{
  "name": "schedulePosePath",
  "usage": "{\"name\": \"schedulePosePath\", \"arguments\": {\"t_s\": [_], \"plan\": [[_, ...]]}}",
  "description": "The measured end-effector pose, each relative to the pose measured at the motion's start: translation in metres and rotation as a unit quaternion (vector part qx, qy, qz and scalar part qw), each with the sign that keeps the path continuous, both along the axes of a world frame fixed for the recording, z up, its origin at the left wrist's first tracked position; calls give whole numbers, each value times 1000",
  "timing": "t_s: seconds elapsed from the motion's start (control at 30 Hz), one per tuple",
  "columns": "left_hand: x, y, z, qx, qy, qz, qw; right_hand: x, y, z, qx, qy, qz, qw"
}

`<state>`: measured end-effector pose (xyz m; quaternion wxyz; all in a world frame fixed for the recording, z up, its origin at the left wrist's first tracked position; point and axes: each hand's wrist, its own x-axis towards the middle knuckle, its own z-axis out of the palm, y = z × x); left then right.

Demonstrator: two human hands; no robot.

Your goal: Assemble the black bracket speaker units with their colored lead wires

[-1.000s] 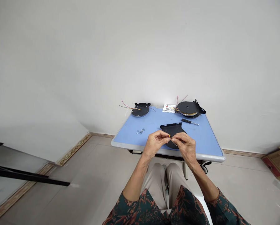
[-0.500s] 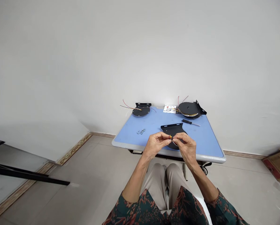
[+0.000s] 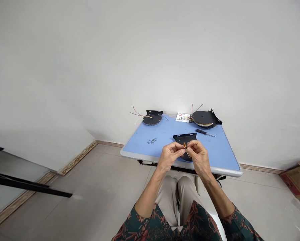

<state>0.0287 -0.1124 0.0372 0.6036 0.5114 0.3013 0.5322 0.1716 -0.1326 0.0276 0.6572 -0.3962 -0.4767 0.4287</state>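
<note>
From the head camera, the left hand (image 3: 170,155) and the right hand (image 3: 199,155) are raised close together just above the near part of the table, each narrowed to a tight pinch of thumb and fingertips around a thin red-and-yellow wire end (image 3: 185,145), with a pale strand curling down beside the right hand. Whether the hands share one wire or hold two is too small to tell. Just behind and partly under them lies a flat black metal plate (image 3: 185,137) with a slotted flange along its far edge. Wire this fine likely handles best with a short grip close to the tip and steady wrists, so the strands do not splay. The pale blue table (image 3: 132,157) has a grey rim and carries a small scatter of silver screws and nuts (image 3: 152,141) to the left and a black-handled screwdriver (image 3: 203,132) to the right. Along its far edge sit a round black bracketed disc (image 3: 152,118) trailing red wires, a printed paper card (image 3: 182,117), and a second round black bracketed disc (image 3: 204,118).
</note>
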Motion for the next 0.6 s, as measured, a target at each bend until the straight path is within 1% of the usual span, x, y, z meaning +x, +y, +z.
{"name": "schedulePosePath", "arguments": {"t_s": [0.2, 0.3, 0.4, 0.43, 0.5, 0.6], "plan": [[-1, 3, 0, -3, -6, -6, 1000, -2, 6, 4, 2, -15, 14, 1000], [-1, 7, -5, -13, -30, 20, 999, 1, 7, 5, 11, -44, 7, 999], [1, 12, -12, -43, -81, 62, 994, 10, 3, 0, 28, -123, -36, 991], [1, 13, -14, -54, -95, 73, 991, 13, 2, -4, 35, -163, -56, 984], [3, 15, -17, -69, -116, 89, 987, 18, -1, -13, 66, -249, -95, 962], [5, 16, -18, -76, -127, 99, 984, 18, 0, -28, 151, -348, -144, 914]]}}
